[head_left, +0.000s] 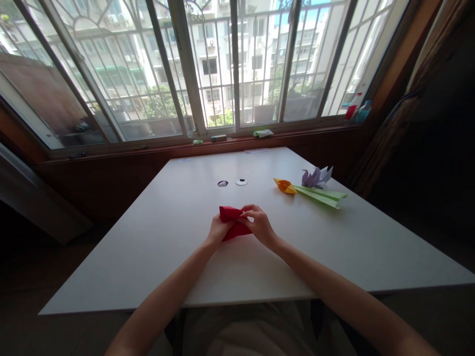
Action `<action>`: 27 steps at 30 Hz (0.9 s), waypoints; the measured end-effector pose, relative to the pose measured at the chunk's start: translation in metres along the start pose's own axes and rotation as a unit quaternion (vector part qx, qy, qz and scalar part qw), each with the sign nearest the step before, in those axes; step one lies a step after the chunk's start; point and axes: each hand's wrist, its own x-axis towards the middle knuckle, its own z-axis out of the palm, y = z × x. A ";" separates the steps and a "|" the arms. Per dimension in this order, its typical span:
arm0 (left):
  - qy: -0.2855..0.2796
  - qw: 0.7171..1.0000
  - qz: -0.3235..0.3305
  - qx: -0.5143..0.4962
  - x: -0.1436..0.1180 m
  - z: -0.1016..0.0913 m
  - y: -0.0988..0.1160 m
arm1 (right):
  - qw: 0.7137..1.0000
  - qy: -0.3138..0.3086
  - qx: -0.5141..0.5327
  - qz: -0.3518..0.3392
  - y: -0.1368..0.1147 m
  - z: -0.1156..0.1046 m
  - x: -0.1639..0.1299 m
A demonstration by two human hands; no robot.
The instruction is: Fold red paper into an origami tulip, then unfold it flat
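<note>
Both hands meet over a folded red paper [233,222] near the middle of the white tabletop [166,247]; the left hand [218,230] grips its lower edge, fingers closed on it; the right hand [260,225] pinches the upper fold; an orange-and-green paper flower [311,193] and a purple origami piece [316,177] lie well apart to the right.

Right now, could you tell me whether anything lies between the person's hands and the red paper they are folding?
Nothing visible does: the left hand and right hand both already grip the red paper. The other paper figures lie well off to the right.
</note>
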 end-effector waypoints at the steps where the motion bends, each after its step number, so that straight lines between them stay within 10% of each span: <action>1: 0.006 1.000 0.002 0.008 0.000 0.000 0.000 | 1.000 0.002 0.002 0.001 -0.001 0.000 0.000; 14: 0.012 1.000 0.023 -0.006 -0.004 0.001 0.008 | 0.999 0.013 -0.043 -0.031 -0.004 0.002 -0.004; 27: 0.077 0.995 0.064 0.013 -0.011 0.010 0.010 | 0.989 0.018 0.136 0.053 -0.014 0.006 -0.005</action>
